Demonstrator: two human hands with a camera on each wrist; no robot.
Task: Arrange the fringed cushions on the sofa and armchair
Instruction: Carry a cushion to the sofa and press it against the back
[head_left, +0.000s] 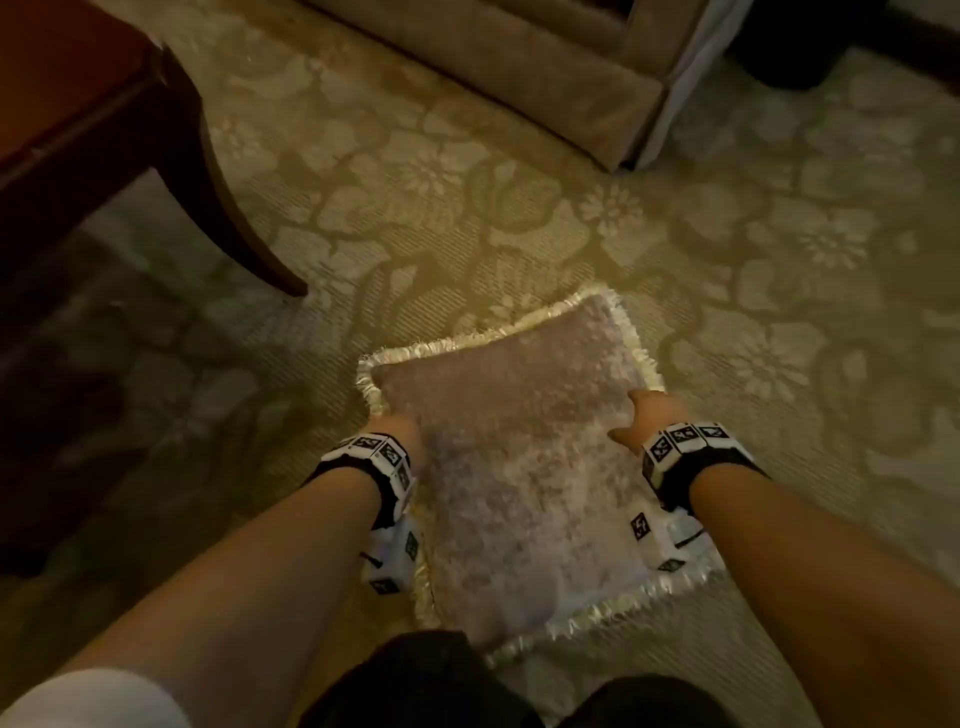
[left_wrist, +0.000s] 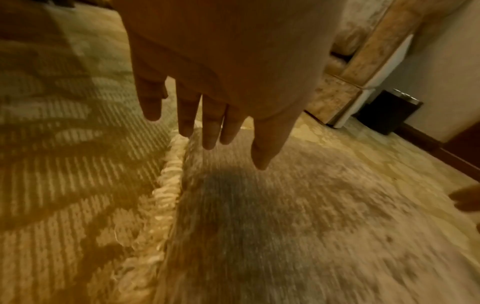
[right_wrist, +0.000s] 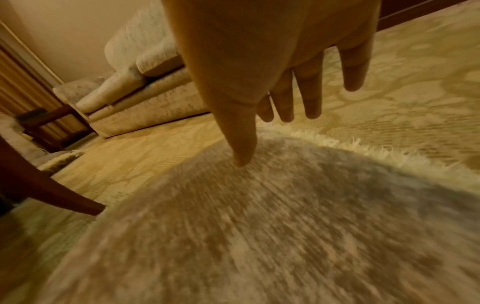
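We count one fringed cushion (head_left: 519, 467) in full view, a pale mottled square with a cream fringe (left_wrist: 166, 185) round its edges, lying on the floral carpet (head_left: 519, 218) in front of our knees. Both hands are at its far half: our left hand (head_left: 400, 431) reaches over its left edge and our right hand (head_left: 649, 415) over its right edge. From the left wrist, we see five fingers (left_wrist: 210, 123) straight and slightly spread, pointing down at the cushion's left border; whether they touch the fabric we cannot tell. From the right wrist, the thumb (right_wrist: 241, 144) points down onto the cushion's top and seems to meet it, while the other four fingers (right_wrist: 309, 94) hang straight and apart beyond the fringe. Neither hand is curled round anything. Two marker-covered wrist bands show, one on each forearm. Beyond the cushion stands one upholstered seat (head_left: 545, 73) in matching pale fabric, well apart from it, with a dark bin (left_wrist: 389, 111) just beside its corner. One dark wooden desk (head_left: 78, 104) with a curved leg (head_left: 234, 223) stands at the left. In the right wrist view, a second bit of cream fringe (right_wrist: 59, 162) peeks out behind that leg; what it belongs to we cannot tell.
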